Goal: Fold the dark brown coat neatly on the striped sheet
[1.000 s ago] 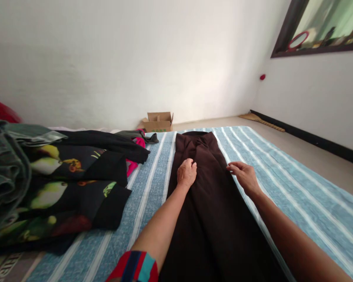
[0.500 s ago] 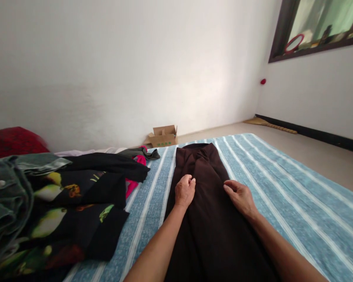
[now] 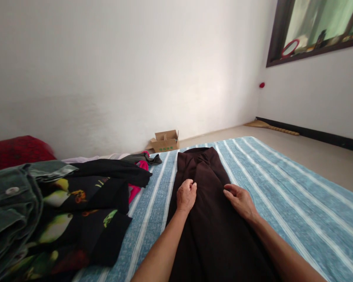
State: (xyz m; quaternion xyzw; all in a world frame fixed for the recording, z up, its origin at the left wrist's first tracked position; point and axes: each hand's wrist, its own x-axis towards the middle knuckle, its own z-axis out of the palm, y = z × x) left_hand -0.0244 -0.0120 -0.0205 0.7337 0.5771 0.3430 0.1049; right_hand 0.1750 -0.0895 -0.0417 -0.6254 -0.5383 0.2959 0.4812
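Observation:
A pair of dark brown trousers point(image 3: 208, 203) lies lengthwise on the blue-and-white striped bedsheet point(image 3: 267, 180), its waistband at the far end and its lower part running out of view towards me. My left hand point(image 3: 187, 196) is closed over the cloth left of the middle, its fingers curled and pinching the fabric. At the right edge of the trousers, my right hand point(image 3: 240, 200) is also closed, thumb and fingertips together on the cloth. Shallow creases run across the fabric near the waistband and between my hands.
Left of the trousers is a heap of clothes: a grey-green denim garment point(image 3: 11, 207), a black printed garment point(image 3: 85, 219) and a black one point(image 3: 114, 170). A red bundle point(image 3: 17, 152) sits behind them. Beyond the bed stand a cardboard box point(image 3: 166, 141) and a white wall point(image 3: 135, 70).
The view has tilted up slightly and shifted left, so most things appear a little lower and further right. Both hands keep nearly the same places on the trousers.

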